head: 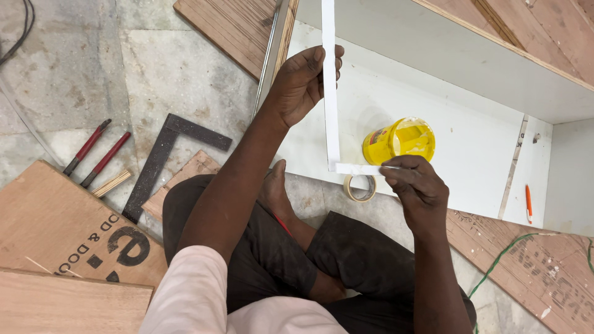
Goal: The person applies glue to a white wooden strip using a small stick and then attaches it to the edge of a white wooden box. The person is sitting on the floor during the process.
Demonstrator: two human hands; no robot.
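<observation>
A long white strip (330, 93) runs from the top of the view down to a bend, where a short end (356, 169) turns right. My left hand (300, 80) grips the strip's upper part with thumb and fingers. My right hand (414, 185) pinches the short bent end at its right tip. Under the strip lies a white board (470, 154). An open yellow tub (401, 140) stands on that board, just above my right hand. A roll of tape (360, 188) lies on the floor beside my right hand.
A dark steel square (162, 158), red-handled pliers (96, 153) and a wooden stick (112, 183) lie on the stone floor at left. Plywood sheets (55, 229) sit lower left and lower right. An orange pencil (528, 203) and a green wire (501, 256) lie at right.
</observation>
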